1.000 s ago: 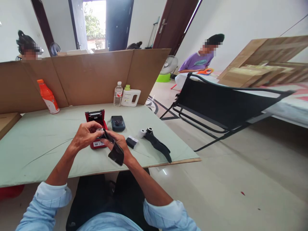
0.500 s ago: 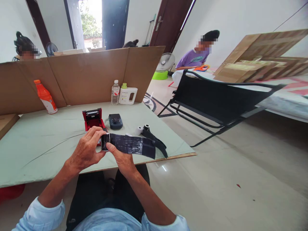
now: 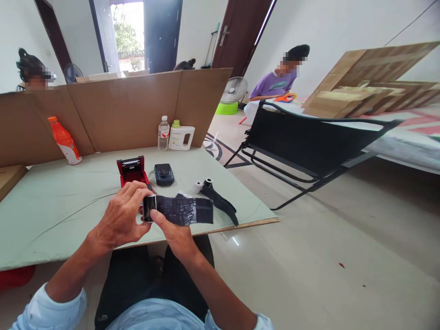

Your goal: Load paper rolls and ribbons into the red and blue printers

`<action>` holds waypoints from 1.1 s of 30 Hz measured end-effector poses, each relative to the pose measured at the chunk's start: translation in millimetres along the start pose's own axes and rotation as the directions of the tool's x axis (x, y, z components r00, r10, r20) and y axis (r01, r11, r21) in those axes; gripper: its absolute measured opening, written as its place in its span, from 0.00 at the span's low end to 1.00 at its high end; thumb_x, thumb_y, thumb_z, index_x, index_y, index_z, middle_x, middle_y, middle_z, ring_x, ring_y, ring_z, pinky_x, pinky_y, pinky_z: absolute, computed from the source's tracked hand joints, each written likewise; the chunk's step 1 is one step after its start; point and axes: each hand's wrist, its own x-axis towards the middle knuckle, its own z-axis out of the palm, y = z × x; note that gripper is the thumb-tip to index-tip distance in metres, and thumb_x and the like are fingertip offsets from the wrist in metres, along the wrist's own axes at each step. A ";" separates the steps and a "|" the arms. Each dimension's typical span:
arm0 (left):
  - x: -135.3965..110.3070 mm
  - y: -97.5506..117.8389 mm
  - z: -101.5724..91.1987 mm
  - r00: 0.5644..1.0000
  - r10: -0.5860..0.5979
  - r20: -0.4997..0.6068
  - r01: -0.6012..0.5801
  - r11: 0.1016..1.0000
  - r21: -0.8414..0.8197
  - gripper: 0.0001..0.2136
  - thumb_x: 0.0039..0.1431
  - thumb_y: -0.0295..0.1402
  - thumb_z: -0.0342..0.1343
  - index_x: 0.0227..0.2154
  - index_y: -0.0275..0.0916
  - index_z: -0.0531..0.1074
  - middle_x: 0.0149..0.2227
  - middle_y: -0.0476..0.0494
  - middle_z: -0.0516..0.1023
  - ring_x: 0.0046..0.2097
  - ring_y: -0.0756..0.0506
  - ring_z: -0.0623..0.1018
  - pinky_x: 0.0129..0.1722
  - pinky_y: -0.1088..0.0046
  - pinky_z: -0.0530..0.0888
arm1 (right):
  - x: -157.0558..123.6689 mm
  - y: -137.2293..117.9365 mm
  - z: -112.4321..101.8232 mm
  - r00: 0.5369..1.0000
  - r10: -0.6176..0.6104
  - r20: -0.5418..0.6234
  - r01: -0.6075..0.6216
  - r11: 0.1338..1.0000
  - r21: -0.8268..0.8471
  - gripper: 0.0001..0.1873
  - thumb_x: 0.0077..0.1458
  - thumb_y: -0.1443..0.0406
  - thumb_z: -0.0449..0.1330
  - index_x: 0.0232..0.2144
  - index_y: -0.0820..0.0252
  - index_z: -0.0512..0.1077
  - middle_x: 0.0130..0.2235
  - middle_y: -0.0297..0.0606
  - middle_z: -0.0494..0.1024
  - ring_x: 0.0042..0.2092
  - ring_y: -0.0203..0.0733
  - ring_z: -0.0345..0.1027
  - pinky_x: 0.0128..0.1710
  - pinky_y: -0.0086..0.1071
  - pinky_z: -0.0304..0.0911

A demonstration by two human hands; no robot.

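Your left hand (image 3: 120,220) and right hand (image 3: 173,229) both grip a blackened paper roll (image 3: 149,208), its dark, streaked strip (image 3: 185,211) stretching right above the desk (image 3: 51,206).

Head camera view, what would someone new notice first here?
The left hand and right hand hold a black paper strip stretched sideways above the near edge of the table. Just behind sits an open red printer; an orange bottle stands by the cardboard wall, far left.
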 end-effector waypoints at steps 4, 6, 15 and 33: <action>3.2 1.6 2.5 0.997 0.078 -0.014 -0.072 0.961 0.268 0.19 0.50 0.21 0.58 0.47 0.38 0.70 0.48 0.34 0.78 0.50 0.34 0.78 0.47 0.55 0.78 | 1.0 0.7 -0.9 0.979 -0.197 -0.047 0.175 0.939 -0.295 0.15 0.62 0.53 0.67 0.47 0.52 0.82 0.50 0.38 0.85 0.55 0.52 0.77 0.67 0.53 0.66; 5.0 0.2 1.6 0.993 0.114 -0.034 -0.105 0.972 0.210 0.20 0.50 0.22 0.58 0.48 0.38 0.70 0.48 0.35 0.78 0.49 0.35 0.79 0.47 0.56 0.78 | 3.3 -2.2 -2.9 0.989 -0.147 -0.017 0.138 0.960 -0.245 0.16 0.62 0.52 0.67 0.47 0.52 0.82 0.48 0.38 0.85 0.53 0.52 0.78 0.65 0.52 0.68; 11.0 -2.0 -6.8 0.993 0.111 -0.037 -0.114 0.989 -0.090 0.24 0.49 0.23 0.60 0.51 0.41 0.70 0.50 0.38 0.77 0.49 0.39 0.79 0.46 0.60 0.80 | 8.2 -9.0 -9.4 0.960 0.168 0.223 -0.223 0.941 0.253 0.23 0.55 0.46 0.71 0.43 0.55 0.80 0.40 0.40 0.86 0.49 0.54 0.81 0.53 0.51 0.77; 5.0 4.7 -9.9 0.989 0.077 -0.129 -0.106 0.966 -0.236 0.29 0.54 0.24 0.63 0.60 0.43 0.67 0.52 0.38 0.79 0.53 0.38 0.79 0.50 0.59 0.81 | 3.1 -17.7 -7.3 0.942 0.199 0.270 -0.273 0.923 0.271 0.26 0.55 0.41 0.69 0.43 0.54 0.81 0.38 0.40 0.86 0.47 0.53 0.81 0.50 0.47 0.77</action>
